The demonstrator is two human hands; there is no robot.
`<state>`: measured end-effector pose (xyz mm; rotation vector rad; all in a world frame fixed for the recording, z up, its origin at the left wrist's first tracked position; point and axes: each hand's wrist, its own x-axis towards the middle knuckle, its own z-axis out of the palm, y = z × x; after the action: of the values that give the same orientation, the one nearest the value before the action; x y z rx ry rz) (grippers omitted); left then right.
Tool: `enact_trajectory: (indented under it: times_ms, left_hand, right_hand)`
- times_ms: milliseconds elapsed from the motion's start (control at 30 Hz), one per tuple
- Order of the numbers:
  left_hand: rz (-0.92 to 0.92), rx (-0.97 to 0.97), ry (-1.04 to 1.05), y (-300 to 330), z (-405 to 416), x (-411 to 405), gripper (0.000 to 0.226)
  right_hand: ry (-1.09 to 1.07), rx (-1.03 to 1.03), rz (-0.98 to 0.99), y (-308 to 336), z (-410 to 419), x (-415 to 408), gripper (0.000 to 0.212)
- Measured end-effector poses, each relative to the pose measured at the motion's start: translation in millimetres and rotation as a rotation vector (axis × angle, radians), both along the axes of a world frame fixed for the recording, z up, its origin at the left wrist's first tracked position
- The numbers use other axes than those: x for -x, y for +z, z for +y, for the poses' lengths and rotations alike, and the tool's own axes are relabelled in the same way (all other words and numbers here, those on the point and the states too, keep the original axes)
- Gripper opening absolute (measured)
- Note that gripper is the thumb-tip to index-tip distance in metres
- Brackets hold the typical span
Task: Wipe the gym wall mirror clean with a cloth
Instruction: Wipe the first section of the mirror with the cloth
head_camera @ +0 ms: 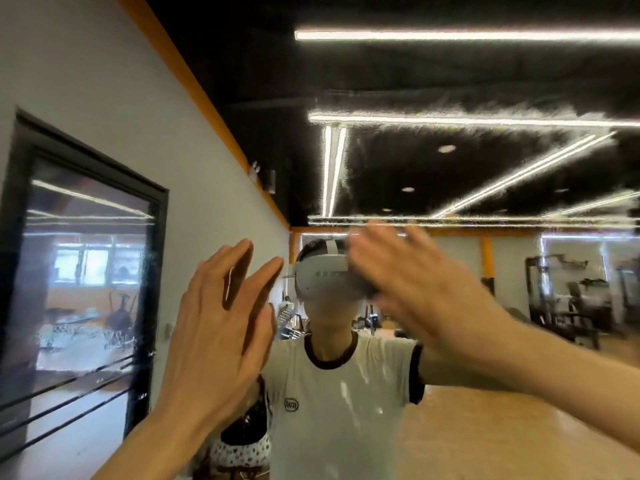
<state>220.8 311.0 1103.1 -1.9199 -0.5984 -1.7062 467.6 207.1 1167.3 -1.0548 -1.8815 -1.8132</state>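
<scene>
Both hands are up in front of the mirror [467,341] and neither one has a cloth in it, at least not one that shows up in this shot. The left hand [221,323] sits around 8 o'clock from the middle of the view, fingers straight and spread a bit, palm facing the glass, holding nothing. Can't tell if it's actually touching the glass or just hovering close. The right hand [412,271] comes in from 4 o'clock with the forearm stretched across, and it's smeared with motion blur, but the fingers look straight and loose, also holding nothing.

The mirror fills most of the centre and right of the view. There are whitish streaks and specks on it, easiest to spot over the reflected white t-shirt [339,393] at about 6 o'clock and as a hazy fuzz around the reflected ceiling lights [467,121] up at 1 o'clock. In the reflection the person wears a white headset [325,277], partly covered by the right hand. Gym machines [561,299] show in the reflection over at 3 o'clock.

Off at 9 o'clock there's a grey wall [104,81] with a dark-framed window [86,271], and an orange strip [194,88] runs along the wall's top edge.
</scene>
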Motion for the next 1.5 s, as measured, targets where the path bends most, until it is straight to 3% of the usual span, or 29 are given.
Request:
enact_trajectory:
  times_ms: [100, 267, 333, 400, 533, 633, 767, 833, 900, 1067, 1133, 1200, 1300, 1367, 1433, 1500]
  left_hand:
    - [0.026, -0.008, 0.013, 0, 1, 1, 0.047]
    - [0.033, -0.010, 0.033, -1, 4, 2, 0.049]
    - [0.029, -0.013, 0.035, -1, 5, 1, 0.049]
    - [0.028, -0.021, 0.031, -1, 4, 1, 0.050]
    - [0.036, -0.034, 0.042, -1, 5, 2, 0.051]
    - [0.057, -0.030, 0.056, -1, 6, 4, 0.052]
    - [0.102, -0.010, 0.026, 1, 8, 13, 0.052]
    - [0.098, -0.018, -0.002, 1, 9, 19, 0.051]
    - [0.053, -0.025, -0.005, -1, 9, 28, 0.049]
    - [-0.042, 0.016, 0.038, -6, 16, 45, 0.046]
    - [-0.022, 0.016, 0.051, -8, 20, 46, 0.047]
    - [-0.010, 0.012, 0.042, -9, 22, 46, 0.047]
    - [0.001, 0.008, 0.049, -10, 24, 48, 0.047]
    - [0.014, 0.005, 0.054, -9, 25, 49, 0.047]
    - [0.014, 0.001, 0.045, -8, 24, 50, 0.047]
    - [0.010, 0.002, 0.048, -8, 21, 50, 0.048]
  right_hand:
    - [0.005, 0.106, -0.182, -5, -11, -6, 0.058]
    - [0.211, -0.067, 0.356, 124, -9, 1, 0.050]
    - [0.294, -0.121, 0.465, 143, 1, 10, 0.047]
    - [0.263, -0.122, 0.393, 121, 10, 26, 0.048]
    - [0.147, 0.056, -0.045, 6, 15, 34, 0.052]
    - [0.087, 0.072, -0.221, 14, 10, 28, 0.047]
    - [0.129, -0.142, 0.254, 127, 4, 34, 0.050]
    - [0.213, -0.157, 0.390, 157, 7, 36, 0.052]
    - [0.187, -0.130, 0.343, 139, 21, 48, 0.054]
    - [0.151, 0.058, -0.125, -1, 30, 60, 0.053]
    - [0.133, 0.135, -0.249, -1, 28, 58, 0.051]
    - [0.120, 0.072, -0.149, 41, 31, 61, 0.052]
    - [0.163, -0.113, 0.235, 132, 28, 64, 0.051]
    - [0.236, -0.198, 0.370, 159, 30, 73, 0.053]
    - [0.222, -0.197, 0.335, 142, 39, 89, 0.052]
    - [0.210, -0.111, 0.133, 84, 45, 102, 0.048]
